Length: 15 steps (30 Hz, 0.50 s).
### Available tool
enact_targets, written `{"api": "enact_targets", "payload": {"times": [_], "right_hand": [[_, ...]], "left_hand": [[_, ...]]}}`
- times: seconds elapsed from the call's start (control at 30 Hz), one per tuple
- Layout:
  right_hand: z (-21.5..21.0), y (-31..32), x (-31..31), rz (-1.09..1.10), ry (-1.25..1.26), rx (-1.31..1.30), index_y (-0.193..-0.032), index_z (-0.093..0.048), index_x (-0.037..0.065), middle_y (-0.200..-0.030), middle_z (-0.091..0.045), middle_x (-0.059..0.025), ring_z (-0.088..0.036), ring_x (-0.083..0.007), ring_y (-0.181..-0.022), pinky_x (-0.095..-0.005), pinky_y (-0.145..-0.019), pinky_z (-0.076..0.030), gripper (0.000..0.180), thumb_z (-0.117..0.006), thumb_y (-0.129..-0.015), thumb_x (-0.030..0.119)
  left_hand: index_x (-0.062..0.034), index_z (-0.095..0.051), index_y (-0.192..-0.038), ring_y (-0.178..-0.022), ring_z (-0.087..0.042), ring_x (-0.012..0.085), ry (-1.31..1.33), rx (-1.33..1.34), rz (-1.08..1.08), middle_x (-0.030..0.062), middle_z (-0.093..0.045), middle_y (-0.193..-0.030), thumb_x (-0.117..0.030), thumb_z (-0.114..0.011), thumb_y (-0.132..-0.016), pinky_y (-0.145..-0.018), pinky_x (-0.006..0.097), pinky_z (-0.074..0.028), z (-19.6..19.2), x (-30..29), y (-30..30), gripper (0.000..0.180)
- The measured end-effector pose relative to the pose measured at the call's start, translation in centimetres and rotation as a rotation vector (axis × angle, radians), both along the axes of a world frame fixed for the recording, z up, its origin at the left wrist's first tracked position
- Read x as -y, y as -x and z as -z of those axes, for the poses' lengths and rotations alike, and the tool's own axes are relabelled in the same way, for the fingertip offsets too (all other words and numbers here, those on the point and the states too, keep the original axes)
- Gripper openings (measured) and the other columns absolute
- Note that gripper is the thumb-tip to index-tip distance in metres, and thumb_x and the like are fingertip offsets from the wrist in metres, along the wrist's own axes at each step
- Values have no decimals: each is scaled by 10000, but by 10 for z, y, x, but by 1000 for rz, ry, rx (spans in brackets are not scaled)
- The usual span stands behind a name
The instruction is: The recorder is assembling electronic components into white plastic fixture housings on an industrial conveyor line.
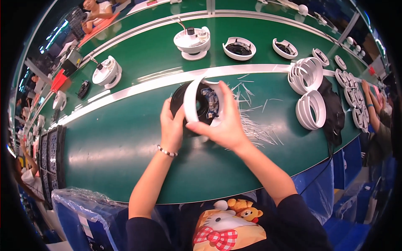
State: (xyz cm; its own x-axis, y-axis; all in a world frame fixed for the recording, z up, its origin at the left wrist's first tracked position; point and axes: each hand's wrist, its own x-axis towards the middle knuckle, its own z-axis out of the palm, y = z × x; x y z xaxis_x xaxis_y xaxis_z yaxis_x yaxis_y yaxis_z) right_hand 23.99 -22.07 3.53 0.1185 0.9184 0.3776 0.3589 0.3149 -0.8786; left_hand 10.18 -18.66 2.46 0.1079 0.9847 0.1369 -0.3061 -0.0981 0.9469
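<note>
Head view: I have both hands up at the middle of the green table (109,146), working on one round part. My right hand (228,125) has its grip closed on a white ring housing (191,100), thumb over the rim and fingers wrapped around the far side, with the opening tilted toward me so a small blue circuit board (210,102) shows inside. My left hand (172,127) is closed on the black round piece (179,100) touching the ring at its 9 o'clock side. I judge this as the fitting step: the black piece is being seated against the white ring, and what comes next calls for squaring the two rims before pressing.

For room: at 3 o'clock of my hands lies a scatter of thin white strips (255,121), just beside my right wrist. Further toward 2 o'clock stand stacks of white rings (310,94), well apart. At 12 o'clock a white rail (138,85) bounds my lane, with the conveyor (146,50) behind it. The table's near edge curves at 6 o'clock; the stretch from 7 to 9 o'clock is open.
</note>
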Motion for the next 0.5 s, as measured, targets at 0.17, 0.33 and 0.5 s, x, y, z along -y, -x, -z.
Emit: {"api": "enact_targets", "payload": {"times": [0.17,0.33,0.5], "right_hand": [[0,-5,11,1,34,132,-1292,-145,-55,-1218,-303,-231,-327,-334,-1153,-391,-970,-276,1145,-813,-467,373],[-3,5,15,-98,-50,226,-1306,-121,-43,-1214,-310,-224,-320,-336,-1148,-406,-955,-285,1155,-807,-476,375],[-6,6,16,-114,-71,223,-1306,-123,-37,-1204,-314,-222,-319,-343,-1149,-400,-954,-289,1156,-810,-468,366]], "left_hand": [[-19,-244,-1302,-1215,-294,308,365,758,589,153,-317,-1309,-650,-260,-786,-1015,450,-215,-20,10,7,815],[-39,-399,-1202,-1024,-498,260,509,601,400,142,-491,-1137,-511,-280,-851,-888,403,-410,-1,7,10,600],[-36,-444,-1153,-971,-524,243,466,695,523,118,-523,-1087,-406,-291,-850,-850,373,-435,4,3,10,502]]}}
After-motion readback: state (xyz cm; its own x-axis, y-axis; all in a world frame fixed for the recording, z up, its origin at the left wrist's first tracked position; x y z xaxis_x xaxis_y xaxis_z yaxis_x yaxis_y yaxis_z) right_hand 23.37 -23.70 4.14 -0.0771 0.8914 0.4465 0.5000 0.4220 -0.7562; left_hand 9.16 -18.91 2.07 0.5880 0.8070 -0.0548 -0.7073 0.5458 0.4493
